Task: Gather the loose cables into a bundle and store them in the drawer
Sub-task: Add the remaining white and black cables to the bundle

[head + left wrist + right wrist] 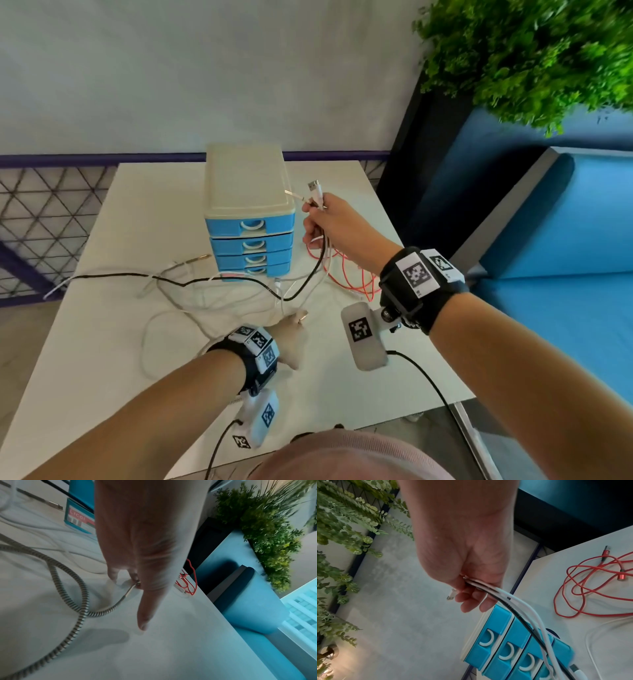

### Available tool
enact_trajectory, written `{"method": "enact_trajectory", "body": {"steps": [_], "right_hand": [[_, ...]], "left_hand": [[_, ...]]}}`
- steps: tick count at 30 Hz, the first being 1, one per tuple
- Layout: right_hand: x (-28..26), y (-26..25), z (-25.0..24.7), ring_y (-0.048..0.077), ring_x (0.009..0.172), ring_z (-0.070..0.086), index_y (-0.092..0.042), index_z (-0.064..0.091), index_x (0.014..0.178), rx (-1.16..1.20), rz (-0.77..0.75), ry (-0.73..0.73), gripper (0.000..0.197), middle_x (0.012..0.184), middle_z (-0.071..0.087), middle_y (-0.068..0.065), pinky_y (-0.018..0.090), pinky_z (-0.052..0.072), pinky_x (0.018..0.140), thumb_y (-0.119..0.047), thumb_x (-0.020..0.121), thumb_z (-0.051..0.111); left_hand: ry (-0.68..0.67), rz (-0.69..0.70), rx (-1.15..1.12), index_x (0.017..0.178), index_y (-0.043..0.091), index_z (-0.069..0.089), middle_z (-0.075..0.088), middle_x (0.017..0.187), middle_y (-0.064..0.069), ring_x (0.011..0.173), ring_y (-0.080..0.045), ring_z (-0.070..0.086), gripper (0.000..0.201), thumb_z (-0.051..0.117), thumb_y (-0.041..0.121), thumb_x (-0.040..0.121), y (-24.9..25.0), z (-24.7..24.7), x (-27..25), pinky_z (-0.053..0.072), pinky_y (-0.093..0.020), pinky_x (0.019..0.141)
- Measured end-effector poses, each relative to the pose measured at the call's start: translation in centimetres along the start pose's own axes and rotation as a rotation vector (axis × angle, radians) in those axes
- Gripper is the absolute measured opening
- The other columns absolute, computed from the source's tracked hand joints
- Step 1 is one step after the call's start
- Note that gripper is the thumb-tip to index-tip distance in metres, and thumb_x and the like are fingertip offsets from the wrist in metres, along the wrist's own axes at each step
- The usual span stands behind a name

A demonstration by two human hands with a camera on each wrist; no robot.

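Observation:
A small drawer unit (pixel 250 212) with several blue drawers, all closed, stands on the white table (pixel 102 342). My right hand (pixel 317 209) is raised beside its top right corner and grips a bunch of cable ends (pixel 505 599), white and black, with a white USB plug (pixel 313 186) sticking up. These cables hang down to the table. My left hand (pixel 298 318) is low on the table and pinches the metal end of a braided cable (pixel 77 588) at its fingertips (pixel 135 581). A red cable (pixel 352 277) lies coiled to the right of the unit.
Loose white cables (pixel 191 308) and a black cable (pixel 137 275) sprawl across the table in front of the unit. The table's right edge (pixel 214 608) is close, with a blue bench (pixel 548 240) beyond. A green plant (pixel 531 51) hangs at the upper right.

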State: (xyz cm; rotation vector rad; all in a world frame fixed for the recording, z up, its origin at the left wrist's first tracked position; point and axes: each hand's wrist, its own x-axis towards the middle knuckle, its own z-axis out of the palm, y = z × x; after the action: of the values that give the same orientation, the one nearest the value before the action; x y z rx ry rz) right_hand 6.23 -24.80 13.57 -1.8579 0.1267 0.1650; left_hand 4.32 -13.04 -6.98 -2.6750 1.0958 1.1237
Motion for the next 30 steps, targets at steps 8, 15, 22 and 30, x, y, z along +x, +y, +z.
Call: {"method": "enact_trajectory", "body": {"steps": [8,15,22,30], "right_hand": [[1.4,-0.1,0.3,0.010,0.052,0.037,-0.015,0.050,0.094,0.058,-0.004,0.116,0.011,0.067,0.041,-0.002,0.021,0.036,0.049,-0.022,0.099,0.044],[3.1,-1.4,1.4,0.004,0.036,0.029,-0.014,0.048,0.083,0.427,-0.099,0.205,0.026,0.044,0.034,-0.011,0.020,0.024,0.041,-0.025,0.103,0.036],[3.3,-4.8,4.9,0.012,0.049,0.052,-0.012,0.050,0.090,0.453,-0.225,0.030,0.027,0.066,0.065,0.002,0.023,0.041,0.050,-0.027,0.104,0.034],[0.9,-7.2,9.1,0.016,0.050,0.048,-0.003,0.058,0.102,0.664,-0.256,-0.251,0.028,0.058,0.059,0.001,0.030,0.045,0.045,-0.024,0.103,0.039]], "left_hand": [[0.342,0.143,-0.620,0.085,0.015,0.067,0.070,0.087,0.002,0.081,-0.014,0.066,0.016,0.062,0.001,0.080,-1.9,-3.8,-7.2,0.046,-0.012,0.070],[0.235,0.245,-0.919,0.100,0.011,0.059,0.076,0.087,-0.002,0.084,-0.018,0.073,0.013,0.062,0.007,0.088,-4.3,-9.8,-17.3,0.055,-0.025,0.083],[0.993,0.141,-1.191,0.088,0.014,0.060,0.065,0.081,-0.004,0.079,-0.017,0.071,0.003,0.060,0.015,0.090,-5.1,-15.4,-23.2,0.061,-0.035,0.072],[1.173,0.041,-1.262,0.086,0.006,0.062,0.067,0.069,-0.007,0.053,-0.016,0.064,0.019,0.062,0.025,0.090,-3.9,-17.3,-22.0,0.061,-0.034,0.060]]}}
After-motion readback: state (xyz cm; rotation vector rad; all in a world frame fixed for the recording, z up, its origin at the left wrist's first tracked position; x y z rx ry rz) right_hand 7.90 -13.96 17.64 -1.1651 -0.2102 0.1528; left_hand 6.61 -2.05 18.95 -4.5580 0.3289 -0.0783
